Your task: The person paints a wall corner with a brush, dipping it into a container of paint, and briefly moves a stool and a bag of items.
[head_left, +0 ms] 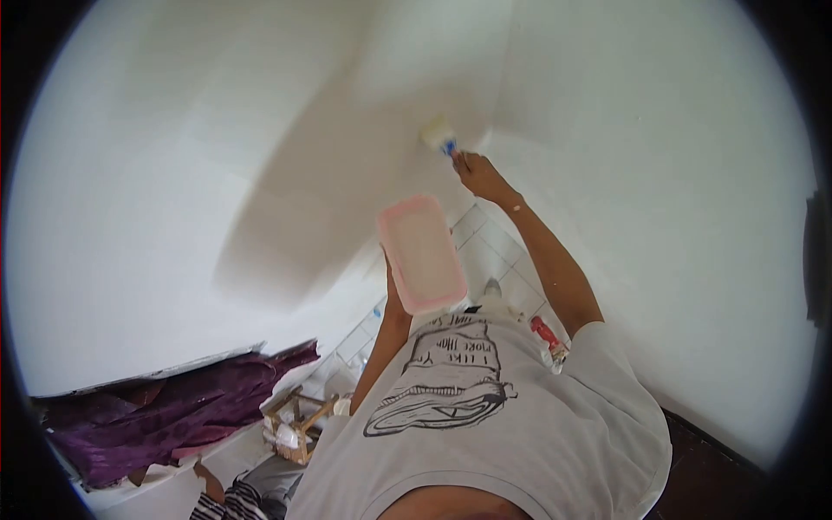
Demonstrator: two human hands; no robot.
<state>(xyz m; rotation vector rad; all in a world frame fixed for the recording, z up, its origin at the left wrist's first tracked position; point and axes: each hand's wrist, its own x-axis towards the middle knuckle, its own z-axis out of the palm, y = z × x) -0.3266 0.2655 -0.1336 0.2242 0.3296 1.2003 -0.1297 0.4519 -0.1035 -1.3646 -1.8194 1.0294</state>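
Note:
My right hand [483,177] is closed around the handle of a paintbrush [438,134] with pale bristles and some blue near their base. The bristles are at the white wall [329,165], close to the corner. My left hand [392,279] supports a pink rectangular tub [387,251] from its side and underneath. Most of that hand is hidden behind the tub. Whitish paint [425,251] covers the inside of the tub, which is tilted towards me.
Below are white floor tiles [484,247] and a red-and-white object [546,336]. At lower left, a purple cloth [173,416] hangs along an opening near a small wooden stool [299,425]. Another person's striped sleeve [245,501] shows there. A second wall [659,191] rises on the right.

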